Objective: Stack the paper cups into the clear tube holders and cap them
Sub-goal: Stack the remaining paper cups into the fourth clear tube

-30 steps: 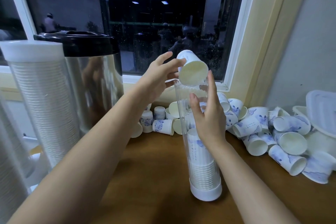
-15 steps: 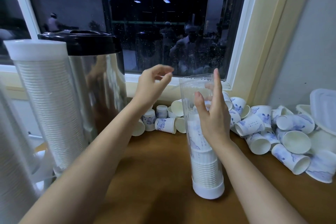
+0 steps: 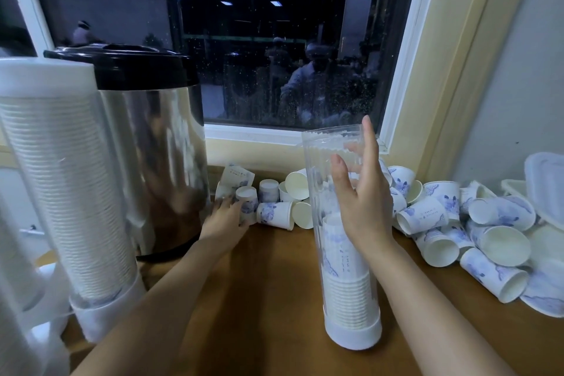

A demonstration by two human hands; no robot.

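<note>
The right hand (image 3: pixel 361 207) clasps the tall clear plastic tube holder (image 3: pixel 328 180), which stands upright on the brown wooden bench (image 3: pixel 268 299) (nested white paper cups (image 3: pixel 348 281) fill its lower half). The left hand (image 3: pixel 224 218) touches an upturned blue-printed white paper cup (image 3: pixel 248 197) beside the black-lidded steel urn (image 3: pixel 146 131); whether it grips is unclear.

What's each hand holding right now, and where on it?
The right hand grips the clear tube around its upper half. The left hand touches the side of an upside-down cup; a firm grip cannot be told.
</note>
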